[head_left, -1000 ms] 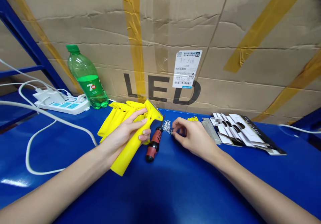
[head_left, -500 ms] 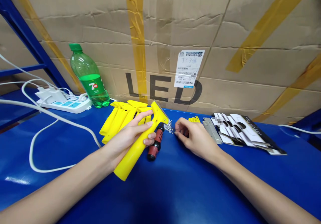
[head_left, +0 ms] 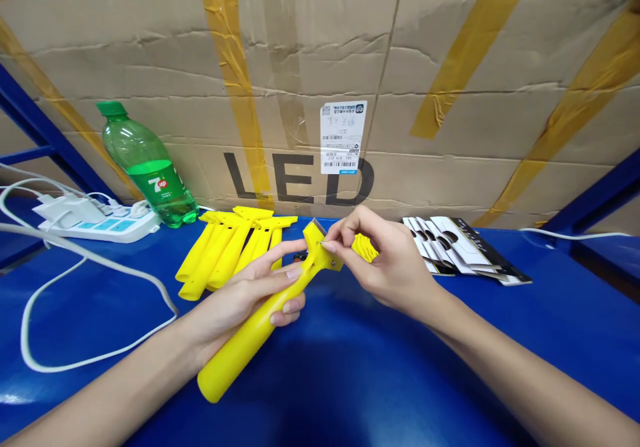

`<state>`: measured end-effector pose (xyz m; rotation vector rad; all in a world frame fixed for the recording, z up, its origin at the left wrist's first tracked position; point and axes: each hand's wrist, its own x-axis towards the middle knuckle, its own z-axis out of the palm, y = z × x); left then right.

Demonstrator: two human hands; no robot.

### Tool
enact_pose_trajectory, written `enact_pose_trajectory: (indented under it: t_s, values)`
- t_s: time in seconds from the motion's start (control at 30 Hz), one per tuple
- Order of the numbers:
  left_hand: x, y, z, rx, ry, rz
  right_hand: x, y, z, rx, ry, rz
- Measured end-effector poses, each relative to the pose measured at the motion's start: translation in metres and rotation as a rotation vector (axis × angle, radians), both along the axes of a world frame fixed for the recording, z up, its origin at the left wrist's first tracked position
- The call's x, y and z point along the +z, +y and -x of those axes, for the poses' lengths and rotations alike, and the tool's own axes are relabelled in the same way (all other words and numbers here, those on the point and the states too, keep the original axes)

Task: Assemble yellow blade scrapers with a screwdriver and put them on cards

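Note:
A yellow scraper lies slanted in my left hand, whose fingers wrap round the handle just below the head. A thin metal edge shows along the top of the head, and one screw sits in it. My right hand pinches a small screw between thumb and forefinger at the head's upper hole. Whether its tip is inside the hole is too small to tell. Behind the held scraper, several more yellow scrapers lie in a heap. The screwdriver and screw pile are mostly hidden by my hands and the scraper.
Small yellow parts lie behind my right hand. Black-and-white printed cards are stacked at the right. A green soda bottle and a white power strip with cables stand at the left. A large cardboard box closes off the back.
My right hand has come up and left from beside the screw pile to the scraper's head, with a screw in its fingers. The scraper is slightly lower left in view; the camera has turned right.

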<state>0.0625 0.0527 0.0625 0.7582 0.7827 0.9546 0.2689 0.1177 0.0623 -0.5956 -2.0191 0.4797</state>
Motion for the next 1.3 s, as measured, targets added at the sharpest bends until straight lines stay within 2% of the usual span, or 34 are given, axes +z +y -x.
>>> enact_pose_trajectory:
  t_s: [0.2,0.43,0.57,0.9,1.07,1.3]
  values:
    - [-0.002,-0.002,-0.002,-0.013,0.001,0.004,0.002,-0.001,-0.001,0.008,-0.069,-0.034]
    - [-0.003,-0.001,-0.003,-0.07,0.017,-0.009,0.0,0.0,-0.002,0.046,-0.036,-0.027]
    - [-0.002,-0.002,-0.002,-0.053,0.003,-0.004,-0.001,-0.002,0.0,0.032,-0.058,-0.06]
    - [0.003,0.002,0.004,-0.108,-0.019,0.016,-0.001,0.017,0.0,0.092,0.081,0.426]
    - [0.004,0.0,0.004,-0.106,0.006,-0.007,-0.001,0.017,0.002,0.118,0.096,0.49]
    - [-0.001,0.0,0.004,-0.11,-0.052,-0.005,-0.001,0.017,0.001,0.133,0.083,0.48]
